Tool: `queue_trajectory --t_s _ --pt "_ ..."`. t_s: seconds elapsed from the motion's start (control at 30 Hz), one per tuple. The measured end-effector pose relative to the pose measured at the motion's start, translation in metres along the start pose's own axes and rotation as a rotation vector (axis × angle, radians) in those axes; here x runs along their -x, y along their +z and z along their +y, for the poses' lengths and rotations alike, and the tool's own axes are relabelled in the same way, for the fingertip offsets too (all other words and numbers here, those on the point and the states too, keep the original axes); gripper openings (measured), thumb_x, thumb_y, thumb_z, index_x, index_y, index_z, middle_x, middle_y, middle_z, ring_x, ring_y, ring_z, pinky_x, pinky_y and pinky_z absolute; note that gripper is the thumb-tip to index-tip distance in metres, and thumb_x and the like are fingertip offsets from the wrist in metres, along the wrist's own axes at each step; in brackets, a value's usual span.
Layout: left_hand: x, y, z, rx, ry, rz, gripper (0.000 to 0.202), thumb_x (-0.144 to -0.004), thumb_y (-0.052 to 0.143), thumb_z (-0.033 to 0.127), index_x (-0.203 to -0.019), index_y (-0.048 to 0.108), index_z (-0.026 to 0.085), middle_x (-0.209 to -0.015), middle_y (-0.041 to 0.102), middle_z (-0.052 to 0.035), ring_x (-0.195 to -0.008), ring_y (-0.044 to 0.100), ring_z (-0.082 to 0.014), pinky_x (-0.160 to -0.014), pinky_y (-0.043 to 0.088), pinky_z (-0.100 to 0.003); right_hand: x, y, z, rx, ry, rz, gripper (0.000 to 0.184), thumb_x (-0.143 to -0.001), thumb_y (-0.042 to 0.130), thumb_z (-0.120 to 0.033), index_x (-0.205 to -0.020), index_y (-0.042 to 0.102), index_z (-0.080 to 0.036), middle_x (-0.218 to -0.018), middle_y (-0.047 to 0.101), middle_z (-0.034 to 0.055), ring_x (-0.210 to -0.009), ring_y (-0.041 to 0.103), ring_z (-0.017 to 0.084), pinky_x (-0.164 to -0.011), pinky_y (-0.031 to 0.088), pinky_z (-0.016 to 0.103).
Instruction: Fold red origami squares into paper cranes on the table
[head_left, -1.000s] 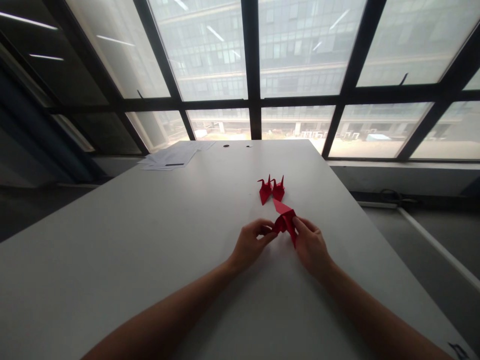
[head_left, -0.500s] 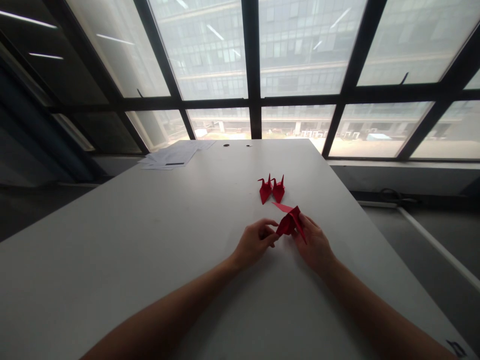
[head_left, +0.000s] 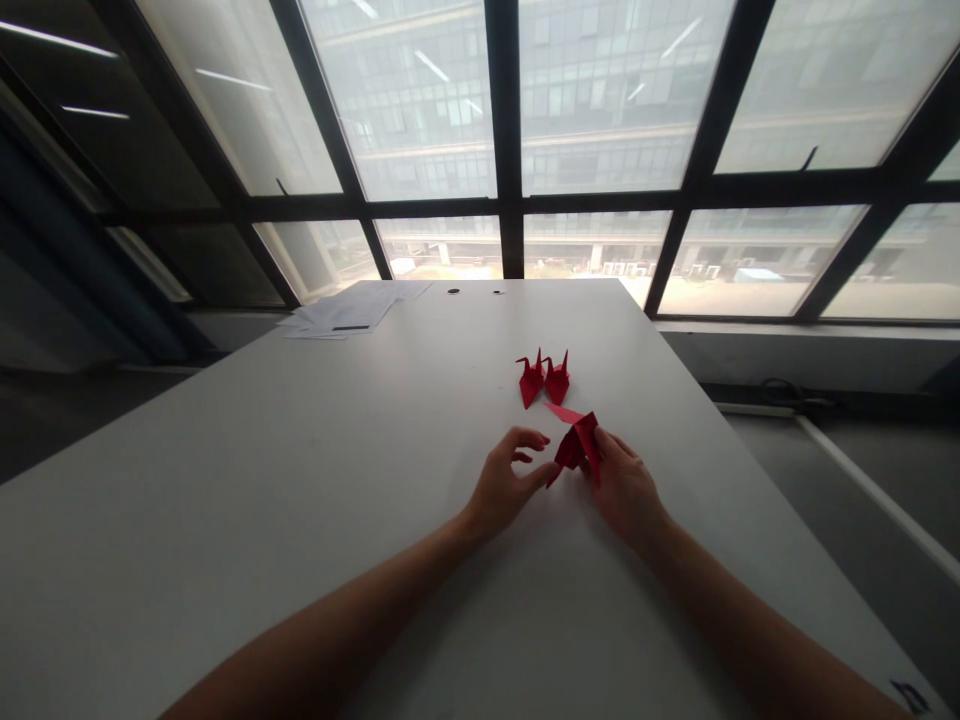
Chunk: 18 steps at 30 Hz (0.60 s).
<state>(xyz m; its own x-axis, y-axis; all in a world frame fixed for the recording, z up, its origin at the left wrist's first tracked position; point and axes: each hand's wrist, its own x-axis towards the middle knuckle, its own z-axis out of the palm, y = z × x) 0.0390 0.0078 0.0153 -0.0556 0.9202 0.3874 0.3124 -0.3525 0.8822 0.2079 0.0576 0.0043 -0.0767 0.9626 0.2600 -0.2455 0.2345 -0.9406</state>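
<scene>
A red paper crane [head_left: 576, 440] is held just above the white table, pinched on its right side between the thumb and fingers of my right hand [head_left: 626, 488]. Its wings spread apart, one pointing up and left, the other hanging down. My left hand [head_left: 508, 480] is at the crane's left, fingers parted, the thumb tip touching or very near its lower pointed end. Beyond the hands, two finished-looking red paper cranes [head_left: 544, 382] stand side by side on the table.
The white table [head_left: 315, 520] stretches toward large dark-framed windows. Loose white sheets of paper [head_left: 341, 310] lie at its far left, with a thin dark strip on them. Small dark holes [head_left: 453, 291] show near the far edge. The table's right edge runs beyond my right arm.
My left hand's fingers have opened away from the crane's pointed end, which now bends downward. The crane has tilted slightly in my right hand. The two standing cranes have not moved.
</scene>
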Motion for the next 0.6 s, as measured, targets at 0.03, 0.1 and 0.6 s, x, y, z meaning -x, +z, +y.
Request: queue_trajectory --t_s 0.03,0.1,0.6 --pt "0.0 0.0 0.001 -0.005 0.022 -0.013 0.027 -0.08 0.076 0.027 -0.1 0.06 0.02 -0.108 0.067 -0.0068 -0.1 0.063 -0.0198 -0.085 0.05 -0.032 0.002 0.004 0.0 -0.071 0.074 0.002 0.036 -0.084 0.062 -0.056 -0.085 0.074 -0.023 -0.077 0.073 0.0072 -0.073 0.069 0.025 -0.07 0.056 0.041" --pt "0.001 0.001 0.002 -0.002 0.058 -0.014 0.026 -0.078 0.077 0.025 -0.097 0.06 0.02 -0.107 0.067 -0.0065 -0.099 0.063 -0.0198 -0.086 0.05 -0.033 0.006 0.01 0.0 -0.216 0.231 -0.001 0.031 -0.079 0.071 -0.052 -0.086 0.075 -0.021 -0.076 0.073 0.0063 -0.074 0.069 0.024 -0.071 0.055 0.039" --pt "0.003 0.0 -0.005 0.267 -0.081 0.031 0.024 -0.082 0.074 0.035 -0.088 0.061 0.015 -0.08 0.066 -0.0031 -0.07 0.063 -0.0143 -0.066 0.052 -0.026 0.018 0.014 -0.015 0.205 -0.286 -0.062 0.016 -0.08 0.072 -0.028 -0.096 0.073 -0.026 -0.115 0.064 0.0078 -0.107 0.059 0.025 -0.09 0.049 0.04"
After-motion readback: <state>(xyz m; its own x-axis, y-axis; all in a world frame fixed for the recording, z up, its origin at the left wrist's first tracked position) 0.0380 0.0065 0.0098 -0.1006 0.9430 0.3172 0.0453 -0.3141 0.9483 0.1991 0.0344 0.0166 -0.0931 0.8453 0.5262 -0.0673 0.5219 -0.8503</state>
